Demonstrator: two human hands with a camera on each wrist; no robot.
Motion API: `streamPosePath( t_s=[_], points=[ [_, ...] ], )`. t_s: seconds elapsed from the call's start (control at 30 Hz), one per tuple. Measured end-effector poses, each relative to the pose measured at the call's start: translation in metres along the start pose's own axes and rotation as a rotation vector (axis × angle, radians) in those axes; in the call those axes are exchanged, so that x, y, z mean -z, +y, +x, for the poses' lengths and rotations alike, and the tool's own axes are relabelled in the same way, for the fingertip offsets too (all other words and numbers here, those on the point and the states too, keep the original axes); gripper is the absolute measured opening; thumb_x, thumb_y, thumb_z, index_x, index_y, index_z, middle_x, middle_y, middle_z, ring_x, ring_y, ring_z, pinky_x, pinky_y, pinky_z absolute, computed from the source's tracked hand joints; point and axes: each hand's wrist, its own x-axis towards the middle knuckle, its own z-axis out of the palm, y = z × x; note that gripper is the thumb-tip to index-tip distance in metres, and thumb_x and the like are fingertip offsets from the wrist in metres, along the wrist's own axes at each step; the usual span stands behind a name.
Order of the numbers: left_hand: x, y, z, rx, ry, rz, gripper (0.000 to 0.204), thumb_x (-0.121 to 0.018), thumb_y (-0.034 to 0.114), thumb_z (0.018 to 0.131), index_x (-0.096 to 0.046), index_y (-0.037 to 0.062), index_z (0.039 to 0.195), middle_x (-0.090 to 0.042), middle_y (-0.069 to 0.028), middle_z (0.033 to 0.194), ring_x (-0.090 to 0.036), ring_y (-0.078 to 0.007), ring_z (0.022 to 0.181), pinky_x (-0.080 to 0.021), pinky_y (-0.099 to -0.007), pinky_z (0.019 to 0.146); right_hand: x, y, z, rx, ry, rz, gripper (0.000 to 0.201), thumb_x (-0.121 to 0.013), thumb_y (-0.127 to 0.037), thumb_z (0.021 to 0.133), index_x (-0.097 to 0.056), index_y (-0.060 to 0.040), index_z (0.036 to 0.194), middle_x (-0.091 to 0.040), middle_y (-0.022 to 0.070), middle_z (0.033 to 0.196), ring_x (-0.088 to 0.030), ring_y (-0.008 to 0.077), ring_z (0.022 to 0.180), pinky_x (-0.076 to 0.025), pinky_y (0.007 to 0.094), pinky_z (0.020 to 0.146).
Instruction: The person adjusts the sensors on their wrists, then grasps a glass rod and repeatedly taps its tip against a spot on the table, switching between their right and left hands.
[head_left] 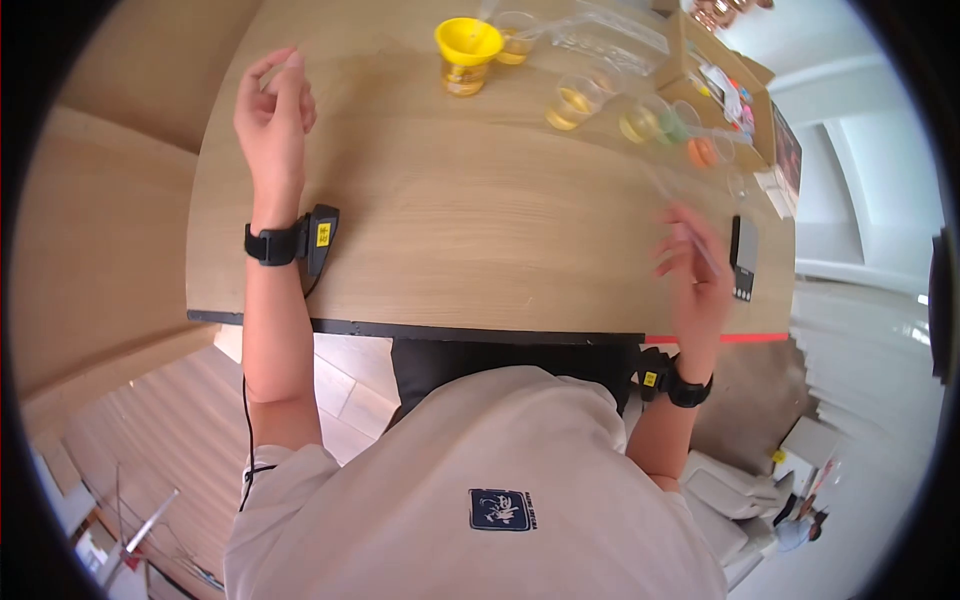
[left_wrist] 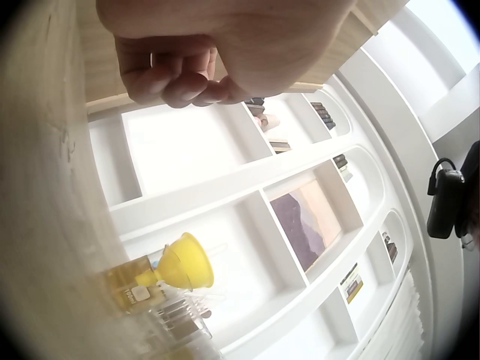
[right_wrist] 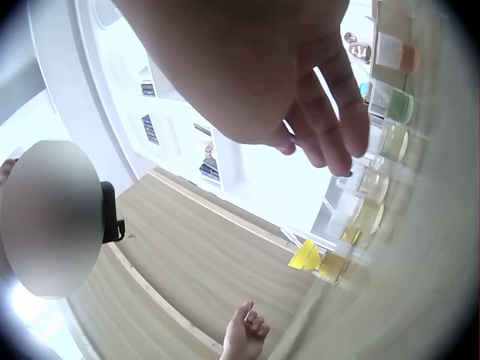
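My left hand point(head_left: 275, 115) is raised over the left side of the table, fingers loosely curled with nothing in them. Over the right side, my right hand point(head_left: 695, 265) is blurred and holds a thin, translucent stick point(head_left: 706, 252) among its fingers; its exact kind I cannot tell. At the back, a yellow funnel point(head_left: 470, 40) sits in a clear container point(head_left: 464, 82) of amber liquid. Right of it stand clear cups with yellowish liquid point(head_left: 568, 110), green liquid point(head_left: 678, 126) and orange liquid point(head_left: 704, 152). The right wrist view shows these cups in a row beyond the fingers.
A cardboard box point(head_left: 690, 50) with small items stands at the back right, beside a clear plastic tray point(head_left: 610, 42). A flat grey and black device point(head_left: 743, 258) with buttons lies near the right edge. The table's dark front edge point(head_left: 480, 333) is close to my body.
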Motion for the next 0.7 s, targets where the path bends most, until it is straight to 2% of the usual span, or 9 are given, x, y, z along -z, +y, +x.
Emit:
streamPosePath(
  t_s=[0.07, 0.1, 0.23, 0.4, 0.47, 0.53, 0.6, 0.63, 0.7],
  points=[
    [0.002, 0.002, -0.001, -0.009, -0.058, 0.022, 0.026, -0.062, 0.019, 0.104, -0.058, -0.0003, 0.121, -0.047, 0.0027, 0.067, -0.038, -0.0051, 0.057, -0.030, -0.0236, 0.051, 0.004, -0.003, -0.012, -0.093, -0.163, -0.166, 0.020, -0.058, -0.009, 0.103, -0.067, -0.0053, 0.120, -0.072, 0.0074, 0.109, -0.068, 0.0162, 0.082, -0.054, 0.0275, 0.065],
    [0.006, 0.004, -0.001, -0.040, -0.153, 0.111, 0.022, -0.062, 0.017, 0.104, -0.059, 0.0011, 0.119, -0.048, 0.0036, 0.068, -0.038, -0.0045, 0.057, -0.030, -0.0234, 0.051, 0.005, -0.004, -0.016, -0.102, -0.120, -0.158, 0.020, -0.058, -0.009, 0.103, -0.067, -0.0053, 0.120, -0.072, 0.0074, 0.109, -0.068, 0.0162, 0.082, -0.054, 0.0275, 0.065],
    [-0.009, 0.026, -0.014, -0.101, -0.367, 0.326, 0.010, -0.064, 0.013, 0.103, -0.064, 0.0053, 0.110, -0.050, 0.0068, 0.071, -0.041, -0.0020, 0.059, -0.030, -0.0208, 0.052, 0.014, -0.005, -0.019, 0.119, -0.310, -0.435, 0.025, -0.063, -0.017, 0.099, -0.065, -0.0094, 0.122, -0.068, 0.0112, 0.100, -0.065, 0.0309, 0.078, -0.053, 0.0384, 0.066],
    [-0.064, 0.107, -0.077, -0.306, -0.688, 0.542, 0.007, -0.065, 0.003, 0.096, -0.070, 0.0005, 0.101, -0.062, -0.0032, 0.076, -0.054, -0.0097, 0.063, -0.041, -0.0229, 0.059, 0.020, 0.008, -0.027, 0.202, -0.263, -0.363, 0.026, -0.063, -0.015, 0.098, -0.067, -0.0107, 0.123, -0.067, 0.0105, 0.101, -0.064, 0.0313, 0.076, -0.052, 0.0372, 0.067],
    [-0.077, 0.138, -0.108, -0.536, -0.789, 0.376, 0.009, -0.066, 0.001, 0.093, -0.068, 0.0006, 0.102, -0.065, -0.0072, 0.081, -0.056, -0.0177, 0.062, -0.043, -0.0254, 0.056, 0.025, 0.013, -0.030, 0.189, -0.303, -0.344, 0.026, -0.063, -0.014, 0.098, -0.067, -0.0111, 0.124, -0.066, 0.0107, 0.098, -0.064, 0.0311, 0.076, -0.051, 0.0383, 0.066],
    [-0.088, 0.169, -0.166, -0.376, -0.595, -0.045, 0.006, -0.063, 0.001, 0.092, -0.064, 0.0007, 0.098, -0.060, -0.0097, 0.078, -0.056, -0.0229, 0.060, -0.047, -0.0312, 0.054, 0.030, 0.014, -0.036, 0.151, -0.321, -0.328, 0.027, -0.060, -0.015, 0.100, -0.063, -0.0111, 0.126, -0.064, 0.0095, 0.095, -0.065, 0.0300, 0.078, -0.052, 0.0395, 0.065],
    [-0.109, 0.177, -0.169, -0.308, -0.960, -0.939, 0.001, -0.057, 0.001, 0.094, -0.057, 0.0000, 0.094, -0.054, -0.0129, 0.078, -0.059, -0.0253, 0.061, -0.052, -0.0382, 0.052, 0.031, 0.025, -0.044, 0.174, -0.243, -0.258, 0.029, -0.062, -0.010, 0.097, -0.065, -0.0109, 0.126, -0.064, 0.0093, 0.093, -0.062, 0.0288, 0.073, -0.050, 0.0372, 0.062],
    [-0.115, 0.182, -0.175, -0.306, -0.955, -0.932, 0.001, -0.057, 0.001, 0.094, -0.057, 0.0000, 0.094, -0.054, -0.0129, 0.078, -0.059, -0.0253, 0.061, -0.052, -0.0382, 0.052, 0.032, 0.031, -0.048, 0.201, -0.167, -0.196, 0.031, -0.064, -0.006, 0.095, -0.068, -0.0107, 0.125, -0.063, 0.0091, 0.091, -0.059, 0.0276, 0.068, -0.048, 0.0349, 0.060],
    [-0.127, 0.192, -0.188, -0.353, -1.040, -0.976, 0.020, -0.061, 0.011, 0.095, -0.054, 0.0099, 0.113, -0.054, -0.0070, 0.104, -0.063, -0.0209, 0.069, -0.051, -0.0374, 0.056, 0.037, 0.043, -0.054, 0.200, -0.132, -0.156, 0.030, -0.065, -0.004, 0.094, -0.069, -0.0100, 0.123, -0.062, 0.0084, 0.089, -0.058, 0.0252, 0.065, -0.046, 0.0333, 0.058]
  ],
)
